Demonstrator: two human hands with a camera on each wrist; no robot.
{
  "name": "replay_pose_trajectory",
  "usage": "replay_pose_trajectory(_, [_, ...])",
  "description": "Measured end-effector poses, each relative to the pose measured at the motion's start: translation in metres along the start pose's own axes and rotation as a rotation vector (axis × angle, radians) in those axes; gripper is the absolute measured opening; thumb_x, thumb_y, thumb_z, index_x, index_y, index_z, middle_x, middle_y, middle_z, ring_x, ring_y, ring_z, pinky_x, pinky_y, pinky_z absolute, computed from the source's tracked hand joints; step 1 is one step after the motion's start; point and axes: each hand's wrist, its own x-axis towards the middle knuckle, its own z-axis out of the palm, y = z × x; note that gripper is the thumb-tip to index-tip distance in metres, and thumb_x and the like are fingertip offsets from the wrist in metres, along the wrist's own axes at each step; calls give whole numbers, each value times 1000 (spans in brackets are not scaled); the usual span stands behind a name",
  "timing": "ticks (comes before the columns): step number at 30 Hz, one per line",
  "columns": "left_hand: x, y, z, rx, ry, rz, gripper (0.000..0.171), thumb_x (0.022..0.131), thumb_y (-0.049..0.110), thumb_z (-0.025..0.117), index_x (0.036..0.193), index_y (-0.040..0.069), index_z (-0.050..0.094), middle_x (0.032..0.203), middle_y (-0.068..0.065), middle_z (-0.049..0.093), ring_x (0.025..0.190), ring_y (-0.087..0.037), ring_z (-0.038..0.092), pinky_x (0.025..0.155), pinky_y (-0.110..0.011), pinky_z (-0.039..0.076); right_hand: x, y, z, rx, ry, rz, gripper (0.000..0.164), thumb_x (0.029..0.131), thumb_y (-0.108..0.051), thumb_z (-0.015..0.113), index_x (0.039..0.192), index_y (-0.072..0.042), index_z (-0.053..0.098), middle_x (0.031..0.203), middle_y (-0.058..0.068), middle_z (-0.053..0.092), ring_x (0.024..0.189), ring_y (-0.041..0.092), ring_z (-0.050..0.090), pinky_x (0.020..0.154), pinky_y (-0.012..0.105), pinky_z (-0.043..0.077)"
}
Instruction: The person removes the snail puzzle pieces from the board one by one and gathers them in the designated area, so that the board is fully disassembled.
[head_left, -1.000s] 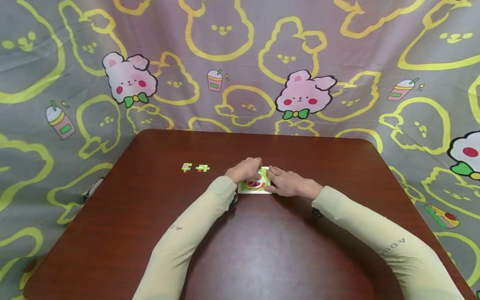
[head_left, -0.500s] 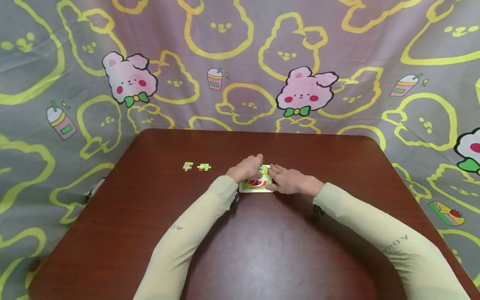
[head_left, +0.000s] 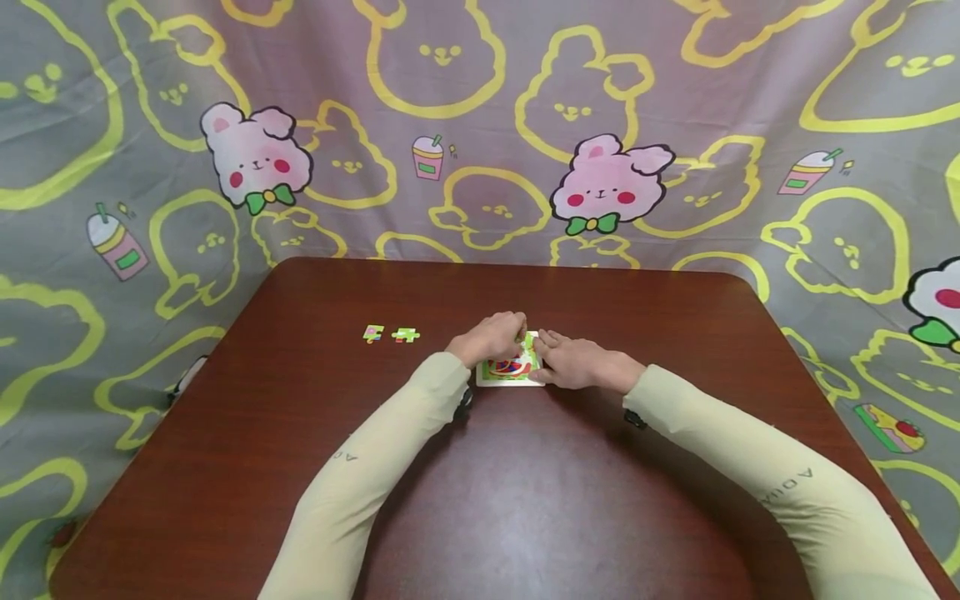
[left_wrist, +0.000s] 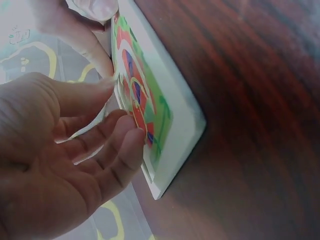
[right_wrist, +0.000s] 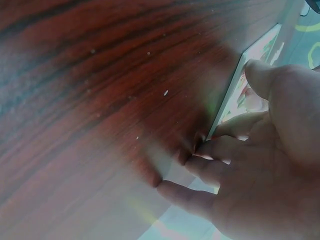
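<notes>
A small square jigsaw board (head_left: 510,383) with a white rim and a green, red and blue picture lies flat on the table. Over its upper left part is my left hand (head_left: 489,340), fingers bent. The left wrist view shows the thumb and fingertips of that left hand (left_wrist: 60,145) right at the picture's edge; I cannot tell whether they pinch a piece. My right hand (head_left: 573,363) rests along the board's right side. In the right wrist view its thumb (right_wrist: 257,77) lies over the rim and its fingers stretch along the edge to the tabletop.
Two loose green jigsaw pieces, one with pink (head_left: 372,334) and one with red (head_left: 406,335), lie left of the board. The brown wooden table (head_left: 480,500) has rounded far corners. Behind it hangs a grey patterned curtain (head_left: 480,208).
My left fingertips shift slightly over the upper part of the board. The right hand, the board and the two loose pieces stay in place; the head view moves a little.
</notes>
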Motion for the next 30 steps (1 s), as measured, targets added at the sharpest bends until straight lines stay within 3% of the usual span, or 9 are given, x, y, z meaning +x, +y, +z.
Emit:
replay_pose_trajectory(6, [0, 1, 0, -29, 20, 5, 22, 92, 9, 57, 114, 11, 55, 103, -6, 62, 89, -21, 58, 79, -33, 49, -2, 1, 1, 8, -10, -5, 76, 101, -47, 45, 153, 3, 22, 159, 26, 20, 149, 38, 21, 115, 50, 32])
replay_pose_trajectory(23, [2, 2, -4, -44, 10, -17, 29, 96, 13, 55, 123, 8, 62, 118, -9, 66, 94, -19, 63, 79, -32, 54, -3, -4, -1, 21, -24, 4, 75, 102, -46, 44, 154, 2, 20, 160, 25, 18, 150, 38, 18, 116, 50, 30])
replay_pose_trajectory(30, [-3, -5, -10, -59, 39, -21, 27, 99, 19, 51, 121, 9, 63, 110, -7, 67, 89, -19, 62, 77, -32, 52, -2, -2, -2, 6, -8, -10, 74, 102, -46, 45, 153, 4, 23, 159, 27, 21, 149, 39, 20, 116, 50, 29])
